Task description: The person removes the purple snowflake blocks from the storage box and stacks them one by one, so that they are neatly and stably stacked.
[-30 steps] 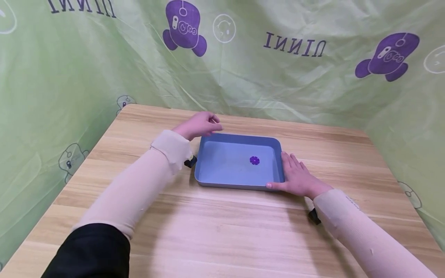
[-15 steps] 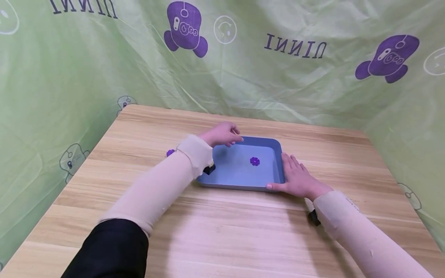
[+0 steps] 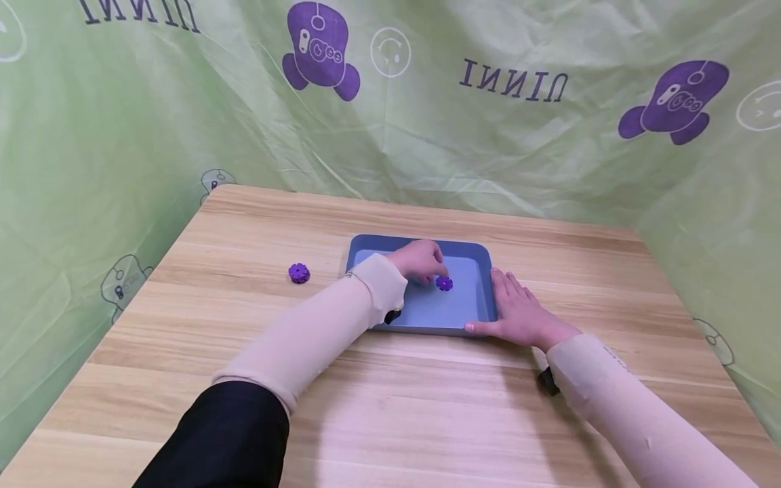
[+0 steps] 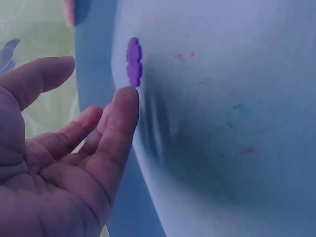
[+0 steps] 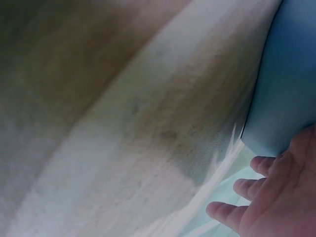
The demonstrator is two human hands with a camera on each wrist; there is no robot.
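Over the blue tray point(image 3: 422, 329) my left hand point(image 3: 419, 260) hangs, its fingers beside a purple flower-shaped plastic disc point(image 3: 444, 283) lying on the tray floor. In the left wrist view, a fingertip of the left hand point(image 4: 81, 158) appears at one end of the purple disc point(image 4: 134, 63); contact cannot be told. The thumb stands apart, and nothing is held. My right hand point(image 3: 518, 313) rests against the tray's right side, thumb at the front right corner. The right wrist view has its extended fingers point(image 5: 247, 188) next to the tray's outer wall point(image 5: 291, 74).
Left of the tray, a small stack of purple flower-shaped discs point(image 3: 299, 273) sits on the wooden table point(image 3: 390, 413). A green printed cloth point(image 3: 390, 149) hangs behind the table and at both sides.
My left hand has moved rightward from the tray's back left corner to the disc inside. The purple stack, hidden behind the left arm before, has come into view. The right hand stays put.
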